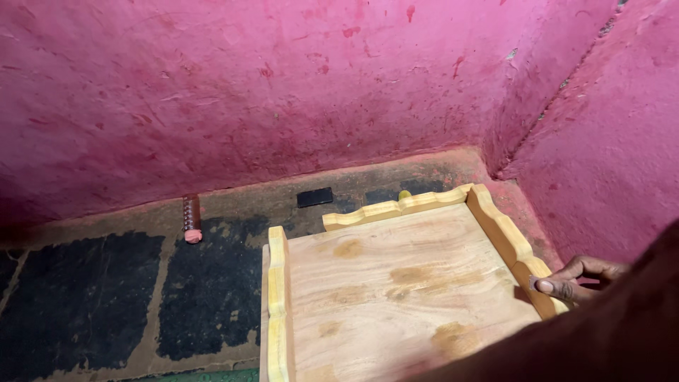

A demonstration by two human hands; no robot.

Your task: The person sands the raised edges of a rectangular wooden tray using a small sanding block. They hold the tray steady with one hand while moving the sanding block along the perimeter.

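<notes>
A wooden tray [396, 290] fills the lower middle of the view, resting on the dark stone floor [85, 304] close to the corner of the pink wall [283, 92]. It has a flat pale board for a bottom and raised scalloped rails along its far, left and right sides. From four o'clock the right hand [576, 278] reaches in, its fingers curled over the right rail [513, 247] with the thumb pressed against the rail's inner face, so it grips the tray's edge; the dark sleeve covers the forearm. The left hand is out of sight. The tray looks stiff and solid, probably fairly heavy for its size, with smooth sanded wood that should not slip much; the rails look like the natural places to grasp, ideally one on each side. Nothing lies in it. At nine o'clock a small ridged bottle with a pink cap [191, 218] lies on its side, and at twelve o'clock lies a small flat black object [315, 197].
</notes>
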